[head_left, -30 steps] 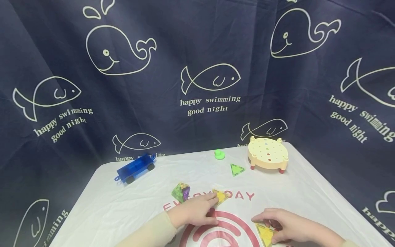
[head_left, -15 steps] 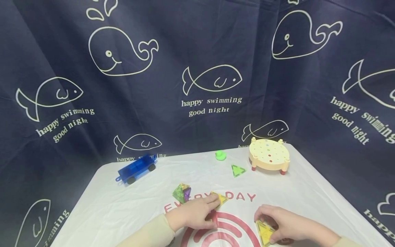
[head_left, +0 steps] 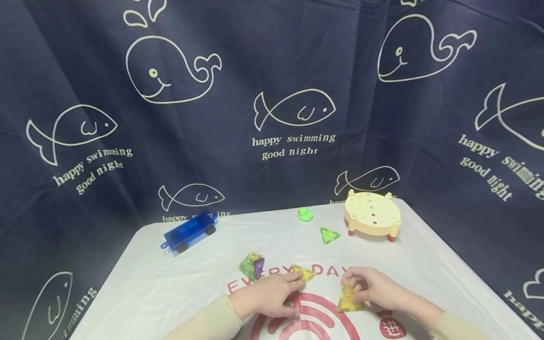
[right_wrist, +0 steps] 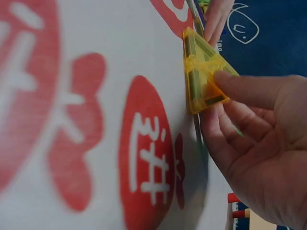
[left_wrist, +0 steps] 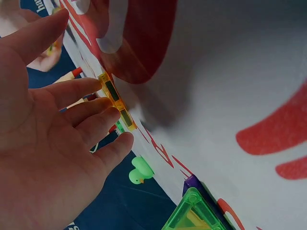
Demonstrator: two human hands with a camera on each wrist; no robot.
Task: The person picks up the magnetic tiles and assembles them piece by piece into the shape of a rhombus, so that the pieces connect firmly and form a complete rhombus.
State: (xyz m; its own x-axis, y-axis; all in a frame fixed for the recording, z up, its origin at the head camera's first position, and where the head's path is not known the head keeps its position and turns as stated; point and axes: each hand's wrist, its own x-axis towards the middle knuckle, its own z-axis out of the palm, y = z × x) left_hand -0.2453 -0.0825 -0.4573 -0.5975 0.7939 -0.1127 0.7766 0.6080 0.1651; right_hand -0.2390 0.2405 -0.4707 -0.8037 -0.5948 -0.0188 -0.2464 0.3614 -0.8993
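My left hand (head_left: pixel 272 293) reaches over the white tabletop with its fingers nearly straight. Its fingertips rest on a yellow triangular magnetic tile (head_left: pixel 307 273) that lies flat; the left wrist view shows them along that tile's edge (left_wrist: pixel 114 98). To the right, my right hand (head_left: pixel 376 289) pinches a second yellow triangular magnetic tile (right_wrist: pixel 204 72) between thumb and fingers. That tile stands tilted up, its lower edge close to the tabletop. Just beyond my left wrist sits a small pointed shape of green, purple and yellow magnetic tiles (head_left: pixel 250 267).
A green triangular tile (head_left: pixel 329 235) lies farther back, near a green toy duck (head_left: pixel 305 215). At the back right stands a round cream pegged toy table (head_left: pixel 371 213) with red feet. A blue toy wagon (head_left: pixel 190 232) is at the back left, before a dark curtain (head_left: pixel 293 56).
My right hand has moved left and away from me with its yellow tile, closer to the flat one, and the tile has turned. My left hand has stayed almost in place.
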